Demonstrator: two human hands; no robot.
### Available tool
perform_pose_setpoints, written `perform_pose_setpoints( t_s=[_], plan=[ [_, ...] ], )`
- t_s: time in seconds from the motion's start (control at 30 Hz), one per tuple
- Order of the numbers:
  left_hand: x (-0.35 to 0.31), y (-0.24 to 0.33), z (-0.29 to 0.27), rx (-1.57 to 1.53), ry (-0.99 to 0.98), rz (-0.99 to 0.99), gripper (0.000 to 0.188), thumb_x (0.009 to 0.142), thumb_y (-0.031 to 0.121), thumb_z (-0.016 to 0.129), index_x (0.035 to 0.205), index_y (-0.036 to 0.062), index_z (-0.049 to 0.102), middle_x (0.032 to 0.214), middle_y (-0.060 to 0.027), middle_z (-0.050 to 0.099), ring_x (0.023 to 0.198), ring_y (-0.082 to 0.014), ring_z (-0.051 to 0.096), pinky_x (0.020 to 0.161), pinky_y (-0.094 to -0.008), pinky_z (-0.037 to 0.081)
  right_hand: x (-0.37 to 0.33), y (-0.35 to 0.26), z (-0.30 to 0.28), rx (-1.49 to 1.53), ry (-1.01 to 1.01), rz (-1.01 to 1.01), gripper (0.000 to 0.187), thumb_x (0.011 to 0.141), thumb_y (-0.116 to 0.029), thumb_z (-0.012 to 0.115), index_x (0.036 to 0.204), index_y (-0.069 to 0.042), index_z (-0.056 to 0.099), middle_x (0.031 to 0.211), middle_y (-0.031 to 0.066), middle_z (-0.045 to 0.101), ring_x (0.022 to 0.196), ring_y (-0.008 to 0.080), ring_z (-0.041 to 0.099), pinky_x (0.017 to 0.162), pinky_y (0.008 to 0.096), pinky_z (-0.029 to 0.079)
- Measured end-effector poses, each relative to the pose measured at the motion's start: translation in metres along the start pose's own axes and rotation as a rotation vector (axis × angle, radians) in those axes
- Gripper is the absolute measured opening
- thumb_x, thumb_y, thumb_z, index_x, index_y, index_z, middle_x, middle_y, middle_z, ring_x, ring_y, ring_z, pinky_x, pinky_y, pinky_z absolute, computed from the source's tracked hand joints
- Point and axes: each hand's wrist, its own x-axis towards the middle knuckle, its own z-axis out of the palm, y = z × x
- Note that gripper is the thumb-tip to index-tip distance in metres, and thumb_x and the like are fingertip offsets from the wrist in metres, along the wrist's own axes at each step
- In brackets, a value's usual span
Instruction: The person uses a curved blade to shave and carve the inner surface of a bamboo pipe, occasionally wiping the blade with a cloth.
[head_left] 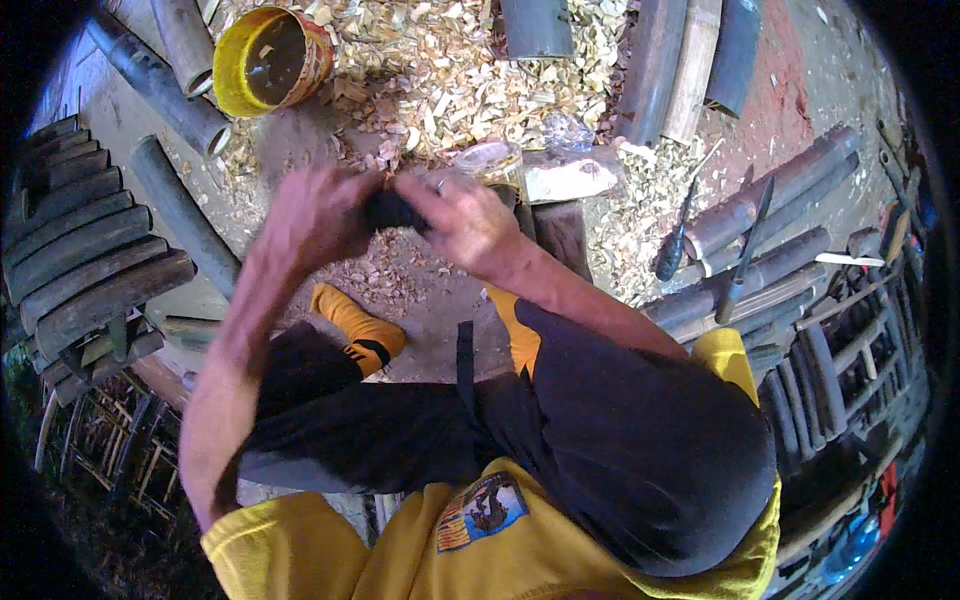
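Both my hands are raised in front of my knees, closed on a short dark piece point(393, 210) between them. It looks black and roughly tube-shaped, but blur and my fingers hide its kind. My left hand point(318, 218) grips its left end and is smeared by motion. My right hand point(468, 225), with a ring on one finger, holds its right end. Just beyond the right hand is a clear round container point(490, 160), beside a wooden block point(570, 178) with a pale top. A crumpled piece of clear plastic point(567, 132) lies behind the block.
A yellow bucket point(228, 75) stands far left amid wood shavings point(430, 80). Split bamboo pieces point(90, 250) are stacked left; more bamboo point(775, 190) lies right. A slim pointed tool point(672, 250) and a long blade point(748, 245) rest at right. My foot wears an orange sock point(360, 325).
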Motion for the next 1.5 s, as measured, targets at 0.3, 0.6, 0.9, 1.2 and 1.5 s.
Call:
perform_pose_setpoints(
  t_s=[0.3, 0.6, 0.9, 1.2, 1.5],
  plan=[
    [-0.077, 0.031, 0.142, -0.683, 0.326, -0.466, 0.044, 0.053, 0.009, 0.07, 0.096, 0.0045, 0.063, 0.088, -0.0135, 0.065, 0.082, -0.0245, 0.063, 0.072, -0.0325, 0.048, 0.019, -0.02, -0.019, -0.226, -0.97, -0.071, 0.032, 0.07, -0.01, 0.056, 0.102, -0.008, 0.054, 0.073, 0.0144, 0.061, 0.073, 0.0366, 0.06, 0.066, 0.0407, 0.051],
    [-0.038, 0.023, 0.025, -0.444, -0.032, -0.54, 0.035, 0.053, 0.011, 0.071, 0.087, 0.0031, 0.066, 0.069, -0.0124, 0.064, 0.064, -0.0204, 0.063, 0.064, -0.0316, 0.05, 0.035, -0.027, -0.029, 0.104, -0.593, 0.096, 0.039, 0.067, -0.009, 0.055, 0.106, -0.012, 0.054, 0.065, 0.0153, 0.056, 0.063, 0.0356, 0.058, 0.053, 0.0444, 0.046],
    [-0.03, 0.022, 0.023, -0.316, -0.013, -0.421, 0.021, 0.056, 0.014, 0.066, 0.076, 0.0081, 0.063, 0.069, -0.0122, 0.063, 0.063, -0.0286, 0.062, 0.061, -0.0389, 0.049, 0.027, -0.014, -0.026, 0.096, -0.646, 0.126, 0.05, 0.064, -0.004, 0.057, 0.114, -0.005, 0.05, 0.081, 0.0144, 0.056, 0.075, 0.034, 0.058, 0.067, 0.0378, 0.049],
    [0.025, -0.039, 0.011, -0.107, -0.356, 0.007, 0.03, 0.051, 0.015, 0.067, 0.08, 0.0093, 0.065, 0.069, -0.0112, 0.063, 0.066, -0.0283, 0.062, 0.063, -0.0372, 0.049, 0.021, -0.012, -0.001, 0.333, -0.464, 0.424, 0.043, 0.073, -0.004, 0.056, 0.112, 0.003, 0.039, 0.072, 0.023, 0.055, 0.062, 0.0366, 0.057, 0.056, 0.0434, 0.045],
    [-0.103, 0.074, 0.176, -0.909, 0.027, -0.578, 0.037, 0.057, 0.016, 0.07, 0.091, 0.0018, 0.063, 0.08, -0.0137, 0.065, 0.076, -0.0242, 0.063, 0.073, -0.0362, 0.048, 0.006, -0.025, -0.025, -0.057, -1.205, -0.123, 0.03, 0.074, -0.011, 0.053, 0.102, -0.001, 0.048, 0.065, 0.0146, 0.059, 0.061, 0.0315, 0.063, 0.048, 0.0413, 0.05]
  ],
)
